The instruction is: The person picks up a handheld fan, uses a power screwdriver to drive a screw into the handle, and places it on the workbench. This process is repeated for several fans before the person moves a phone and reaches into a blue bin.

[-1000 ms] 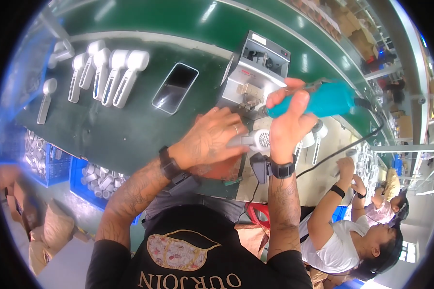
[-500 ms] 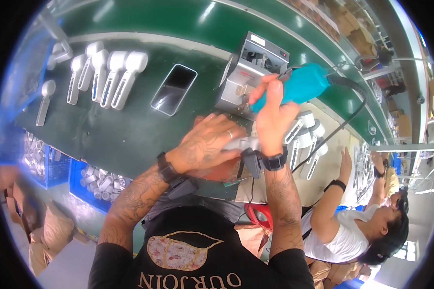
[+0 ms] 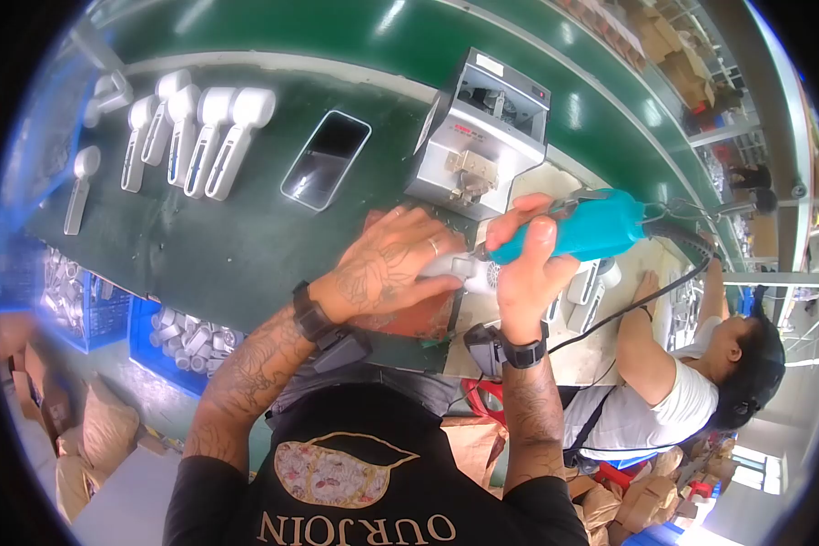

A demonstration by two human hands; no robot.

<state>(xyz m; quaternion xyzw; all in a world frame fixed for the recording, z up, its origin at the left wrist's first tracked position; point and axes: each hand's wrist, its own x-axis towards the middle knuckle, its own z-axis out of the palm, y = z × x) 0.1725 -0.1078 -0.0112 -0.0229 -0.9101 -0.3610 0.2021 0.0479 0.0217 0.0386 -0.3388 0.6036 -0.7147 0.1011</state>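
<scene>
Green table (image 3: 237,246): one open lane, between the row of white fans (image 3: 215,107) at left and the phone (image 3: 328,159) and left hand (image 3: 391,261); obstacles rightward, grey machine (image 3: 487,141), right hand (image 3: 530,284) gripping teal power tool (image 3: 590,227), dark cable (image 3: 687,237), second fan cluster (image 3: 585,284).

Left hand (image 3: 393,258) curled palm-down, right hand (image 3: 532,280) gripping

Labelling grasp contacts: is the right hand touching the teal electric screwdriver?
Touching. The head view shows the right hand clasped around the front end of the teal electric screwdriver, with no visible gap.
</scene>
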